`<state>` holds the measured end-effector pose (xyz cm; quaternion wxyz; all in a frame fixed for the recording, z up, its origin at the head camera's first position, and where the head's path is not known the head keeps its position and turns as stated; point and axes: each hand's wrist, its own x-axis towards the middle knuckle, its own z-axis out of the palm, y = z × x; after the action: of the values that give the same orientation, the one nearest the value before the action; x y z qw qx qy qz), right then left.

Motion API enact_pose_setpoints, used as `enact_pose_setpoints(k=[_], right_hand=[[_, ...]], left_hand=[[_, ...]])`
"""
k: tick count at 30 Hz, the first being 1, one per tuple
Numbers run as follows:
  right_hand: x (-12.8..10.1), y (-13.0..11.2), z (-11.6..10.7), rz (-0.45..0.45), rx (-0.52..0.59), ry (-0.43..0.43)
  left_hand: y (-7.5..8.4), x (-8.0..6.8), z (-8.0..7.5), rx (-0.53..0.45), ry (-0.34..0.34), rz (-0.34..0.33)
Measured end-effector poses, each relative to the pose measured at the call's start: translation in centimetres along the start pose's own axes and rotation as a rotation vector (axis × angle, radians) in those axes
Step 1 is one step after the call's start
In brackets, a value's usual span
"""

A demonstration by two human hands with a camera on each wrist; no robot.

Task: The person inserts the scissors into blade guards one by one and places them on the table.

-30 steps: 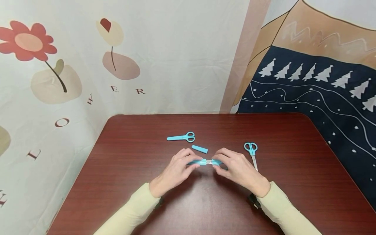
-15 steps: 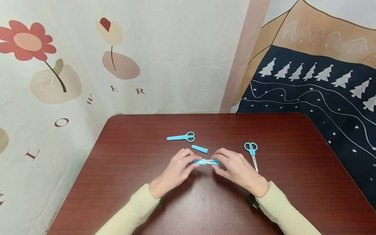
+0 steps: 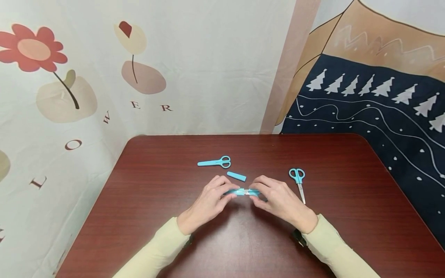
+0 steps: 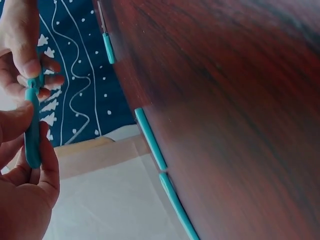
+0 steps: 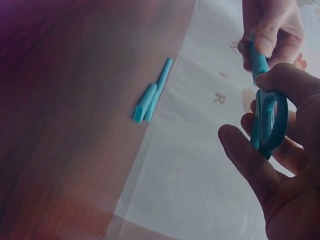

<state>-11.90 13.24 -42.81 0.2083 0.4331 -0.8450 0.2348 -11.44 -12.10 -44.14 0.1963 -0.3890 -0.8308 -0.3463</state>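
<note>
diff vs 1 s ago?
The bare blade showing between the blue cover in the left hand and the scissors in the right hand has shrunk: cover and handles have closed toward each other. Both grips unchanged. The capped scissors, loose cover and uncapped scissors have not moved.
</note>
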Motion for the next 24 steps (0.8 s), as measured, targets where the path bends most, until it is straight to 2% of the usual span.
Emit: enact_pose_setpoints(k=[7,17,21,24], right_hand=[[-0.09,0.11,0.09,-0.018,0.007,0.019],[-0.32,0.14,-0.44,0.036,0.002,-0.015],[-0.29,0.15,-0.62,0.05,0.0,-0.017],[-0.27,0.12,-0.63,0.047,0.007,-0.022]], left_hand=[[0.24,0.3,0.2,0.008,0.006,0.019],[0.53,0.2,-0.29,-0.027,-0.066,-0.073],[0.37,-0.18,-0.49,-0.054,-0.056,-0.11],[0.2,-0.35,-0.54,-0.07,-0.041,-0.106]])
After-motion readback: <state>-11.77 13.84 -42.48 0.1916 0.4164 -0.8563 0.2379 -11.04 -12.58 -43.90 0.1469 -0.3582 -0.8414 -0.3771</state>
